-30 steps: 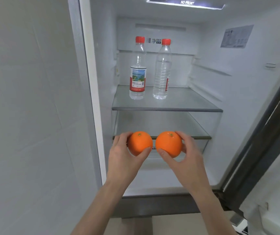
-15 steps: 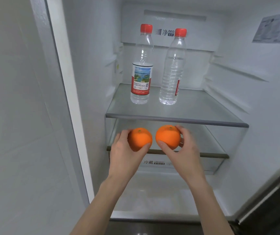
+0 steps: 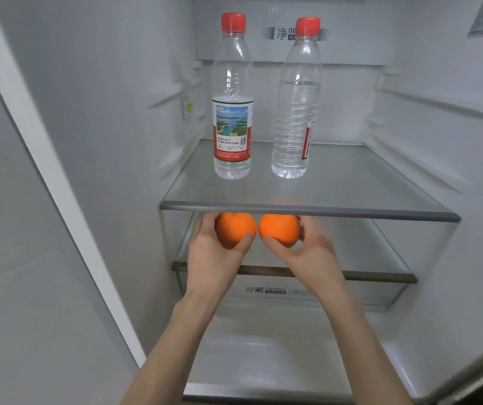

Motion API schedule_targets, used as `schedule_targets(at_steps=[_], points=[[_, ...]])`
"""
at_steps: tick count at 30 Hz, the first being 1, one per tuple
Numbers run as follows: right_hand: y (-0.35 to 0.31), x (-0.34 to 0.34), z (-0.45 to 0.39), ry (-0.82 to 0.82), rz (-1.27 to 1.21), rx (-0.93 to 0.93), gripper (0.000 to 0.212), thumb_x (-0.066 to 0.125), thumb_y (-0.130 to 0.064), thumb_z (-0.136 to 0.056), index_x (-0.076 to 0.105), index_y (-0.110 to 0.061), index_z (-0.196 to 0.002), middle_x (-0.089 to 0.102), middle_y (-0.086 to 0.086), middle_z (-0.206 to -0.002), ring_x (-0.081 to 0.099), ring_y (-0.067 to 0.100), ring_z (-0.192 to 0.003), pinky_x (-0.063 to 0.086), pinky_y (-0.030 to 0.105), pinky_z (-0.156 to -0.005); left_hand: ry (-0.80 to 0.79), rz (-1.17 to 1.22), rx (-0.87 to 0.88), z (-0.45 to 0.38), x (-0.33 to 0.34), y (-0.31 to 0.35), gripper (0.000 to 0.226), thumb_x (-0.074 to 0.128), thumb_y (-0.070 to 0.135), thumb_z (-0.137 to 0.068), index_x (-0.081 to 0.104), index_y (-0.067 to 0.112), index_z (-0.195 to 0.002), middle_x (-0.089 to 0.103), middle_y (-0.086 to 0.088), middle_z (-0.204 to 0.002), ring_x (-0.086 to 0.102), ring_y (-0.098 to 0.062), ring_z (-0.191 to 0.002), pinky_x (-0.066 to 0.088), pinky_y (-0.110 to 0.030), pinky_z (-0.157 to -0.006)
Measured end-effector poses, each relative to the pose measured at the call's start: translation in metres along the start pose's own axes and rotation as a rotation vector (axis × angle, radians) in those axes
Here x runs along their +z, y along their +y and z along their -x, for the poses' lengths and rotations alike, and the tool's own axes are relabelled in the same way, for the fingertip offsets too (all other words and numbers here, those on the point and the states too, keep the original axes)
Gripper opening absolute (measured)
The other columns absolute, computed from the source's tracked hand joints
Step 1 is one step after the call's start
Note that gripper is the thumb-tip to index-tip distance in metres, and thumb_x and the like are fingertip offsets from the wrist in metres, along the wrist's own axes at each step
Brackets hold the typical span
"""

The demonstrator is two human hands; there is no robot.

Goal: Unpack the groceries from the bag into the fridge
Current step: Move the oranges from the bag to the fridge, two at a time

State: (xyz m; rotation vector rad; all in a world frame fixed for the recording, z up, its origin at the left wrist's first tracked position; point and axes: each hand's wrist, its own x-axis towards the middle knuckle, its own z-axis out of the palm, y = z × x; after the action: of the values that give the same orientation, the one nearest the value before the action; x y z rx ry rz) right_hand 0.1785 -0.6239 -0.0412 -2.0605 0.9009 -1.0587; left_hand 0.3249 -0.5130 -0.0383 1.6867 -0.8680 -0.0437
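Note:
Inside the open fridge, my left hand [image 3: 215, 255] grips one orange [image 3: 234, 229] and my right hand [image 3: 310, 255] grips a second orange [image 3: 278, 229]. The two oranges sit side by side, almost touching, just under the front rim of the upper glass shelf [image 3: 307, 211] and above the lower glass shelf [image 3: 380, 277]. The tops of both oranges are hidden behind the upper shelf's rim. The grocery bag is out of view.
Two clear water bottles with red caps stand on the upper shelf, one labelled [image 3: 232, 112] at the left, the other [image 3: 295, 106] to its right. A drawer front [image 3: 366, 293] sits under the lower shelf. The fridge's white side wall [image 3: 102, 141] is at the left.
Both hands have carried the oranges forward and deeper into the fridge, from in front of the lower shelf's edge to just under the upper shelf. The view has moved closer.

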Motion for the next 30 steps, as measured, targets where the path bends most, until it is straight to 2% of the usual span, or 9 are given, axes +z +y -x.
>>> schedule_targets(at_steps=[3,6,11,15,23,28,30], points=[[0.002,0.001,-0.003,-0.036,-0.019,0.005,0.055,0.085,-0.043,-0.08,0.054,-0.037,-0.125,0.059,-0.013,-0.117,0.06,0.009,-0.106,0.045,0.014,-0.081,0.025,-0.038,0.006,-0.001,0.0,-0.001,0.065,0.087,0.034,-0.077,0.057,0.025,-0.134,0.054,0.009,-0.128,0.057,-0.008,-0.105,0.045,-0.014,-0.083],[0.002,0.002,-0.004,-0.092,-0.033,-0.003,0.05,0.084,-0.043,-0.082,0.052,-0.04,-0.12,0.059,-0.012,-0.118,0.06,0.011,-0.107,0.052,0.028,-0.088,0.036,-0.046,-0.004,-0.002,-0.002,-0.001,0.067,0.085,0.033,-0.079,0.056,0.023,-0.138,0.054,0.006,-0.133,0.057,-0.01,-0.109,0.045,-0.022,-0.089],[0.002,0.0,-0.004,-0.117,-0.025,0.017,0.048,0.082,-0.046,-0.083,0.049,-0.04,-0.117,0.059,-0.008,-0.118,0.061,0.014,-0.106,0.052,0.032,-0.085,0.017,-0.042,-0.027,-0.002,-0.007,0.001,0.07,0.086,0.035,-0.078,0.056,0.023,-0.139,0.053,0.009,-0.131,0.058,-0.011,-0.11,0.049,-0.027,-0.095],[-0.002,0.0,-0.005,-0.152,-0.015,0.057,0.047,0.08,-0.048,-0.084,0.047,-0.038,-0.115,0.058,-0.008,-0.114,0.059,0.013,-0.103,0.045,0.029,-0.077,0.011,-0.043,-0.043,-0.003,-0.011,0.002,0.07,0.087,0.033,-0.077,0.056,0.024,-0.138,0.054,0.009,-0.129,0.059,-0.012,-0.111,0.05,-0.028,-0.095],[-0.006,-0.004,-0.003,-0.175,-0.005,0.068,0.052,0.081,-0.051,-0.082,0.048,-0.034,-0.119,0.059,-0.006,-0.118,0.061,0.016,-0.106,0.048,0.033,-0.08,-0.002,-0.071,-0.034,0.0,-0.013,0.005,0.069,0.085,0.035,-0.079,0.052,0.027,-0.139,0.06,0.005,-0.132,0.06,-0.015,-0.117,0.047,-0.026,-0.093],[-0.012,-0.011,0.001,-0.17,0.013,0.034,0.053,0.082,-0.046,-0.082,0.045,-0.037,-0.119,0.055,-0.008,-0.12,0.054,0.01,-0.104,0.041,0.016,-0.075,0.012,-0.14,0.007,0.004,-0.014,0.011,0.073,0.085,0.039,-0.077,0.05,0.027,-0.14,0.054,0.007,-0.134,0.058,-0.013,-0.119,0.043,-0.023,-0.089],[-0.015,-0.014,0.004,-0.167,0.07,0.018,0.052,0.081,-0.048,-0.083,0.041,-0.038,-0.115,0.051,-0.011,-0.118,0.051,0.008,-0.103,0.039,0.019,-0.073,0.026,-0.18,0.02,0.005,-0.015,0.012,0.075,0.085,0.041,-0.077,0.049,0.026,-0.141,0.054,0.005,-0.135,0.059,-0.017,-0.12,0.043,-0.023,-0.087]])
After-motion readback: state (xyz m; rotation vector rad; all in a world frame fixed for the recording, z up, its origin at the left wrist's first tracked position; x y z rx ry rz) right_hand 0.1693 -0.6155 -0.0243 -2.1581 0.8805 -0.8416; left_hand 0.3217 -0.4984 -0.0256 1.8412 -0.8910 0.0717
